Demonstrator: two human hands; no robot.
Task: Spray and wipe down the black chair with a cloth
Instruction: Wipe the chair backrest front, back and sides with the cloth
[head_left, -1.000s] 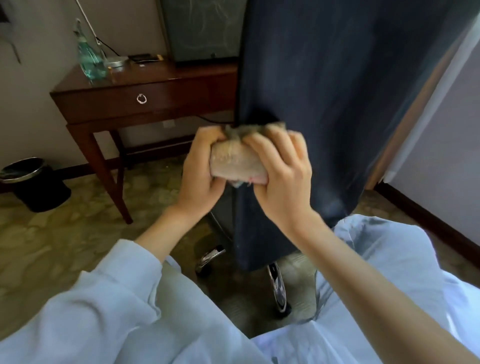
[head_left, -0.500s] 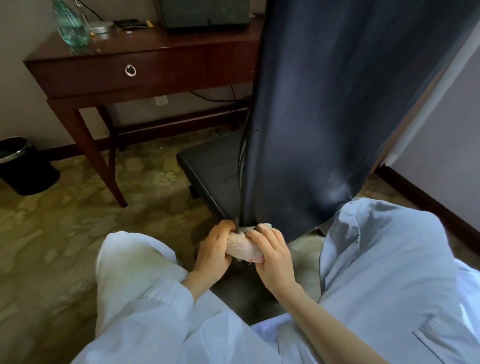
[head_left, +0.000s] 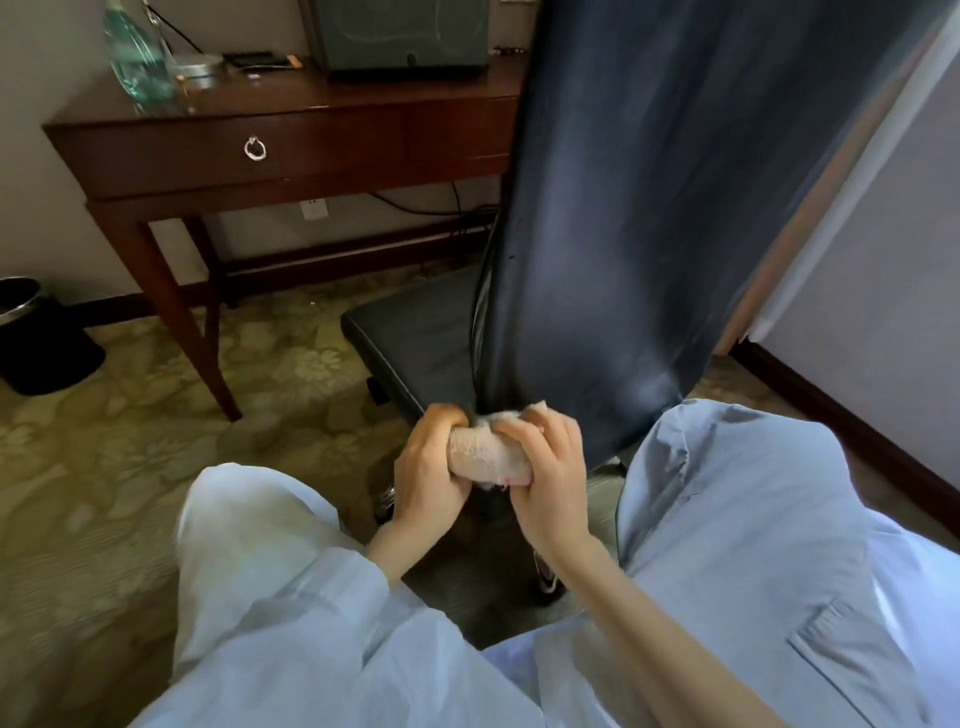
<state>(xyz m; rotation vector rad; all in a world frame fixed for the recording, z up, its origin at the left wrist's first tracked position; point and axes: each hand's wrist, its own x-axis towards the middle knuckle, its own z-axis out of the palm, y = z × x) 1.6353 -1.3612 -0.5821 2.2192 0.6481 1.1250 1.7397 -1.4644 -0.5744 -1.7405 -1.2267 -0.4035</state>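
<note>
Wipe stroke reached the foot of the backrest edge.
In approx. 1 s both hands slid the cloth (head_left: 485, 457) down the black chair (head_left: 649, 208) from mid-height on its backrest edge to the bottom, just behind the seat (head_left: 415, 338). L hand (head_left: 428, 467) & R hand (head_left: 550, 488) stayed curled tight round the bunched cloth, wrapped over that edge. This edge looked done; seat & rest of the back prob. remained.
</note>
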